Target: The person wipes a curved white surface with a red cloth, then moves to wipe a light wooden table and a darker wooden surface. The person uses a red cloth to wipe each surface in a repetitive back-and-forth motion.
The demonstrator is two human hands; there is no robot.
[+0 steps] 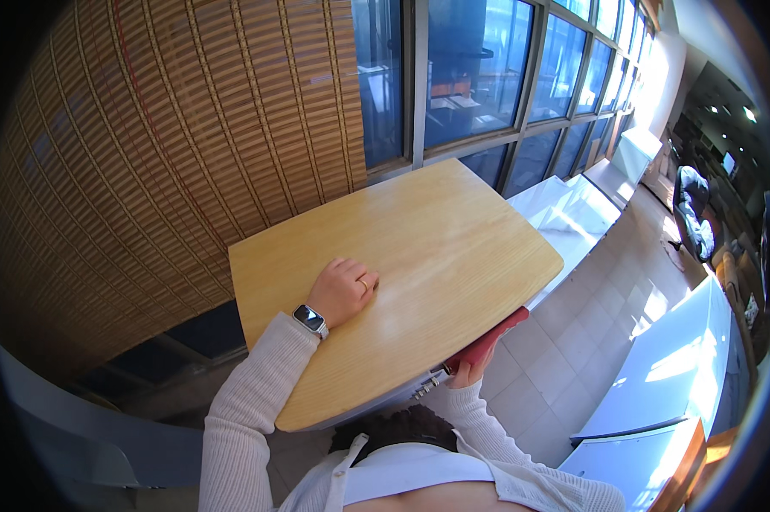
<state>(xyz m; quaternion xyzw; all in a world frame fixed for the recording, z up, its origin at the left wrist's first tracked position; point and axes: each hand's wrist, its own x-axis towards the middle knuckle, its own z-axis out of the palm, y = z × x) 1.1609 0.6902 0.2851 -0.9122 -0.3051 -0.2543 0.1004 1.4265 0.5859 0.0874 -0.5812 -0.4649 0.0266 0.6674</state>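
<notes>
My left hand (343,291), with a ring and a watch on the wrist, rests on the light wooden tabletop (423,249), its fingers curled under. Whether anything lies beneath those fingers cannot be seen. At the near right edge of the tabletop, my right hand (472,370) grips a red cloth (490,339) just below the board's rim. Part of the cloth is hidden under the board. Beside that hand, small metal fittings (425,386) show on the side below the tabletop.
A bamboo blind (186,128) and framed windows (477,64) stand behind the table. White glossy units (564,211) continue along the windows. Another white cabinet (666,365) stands at the right, across a tiled floor (551,365). A curved grey surface (103,441) is at lower left.
</notes>
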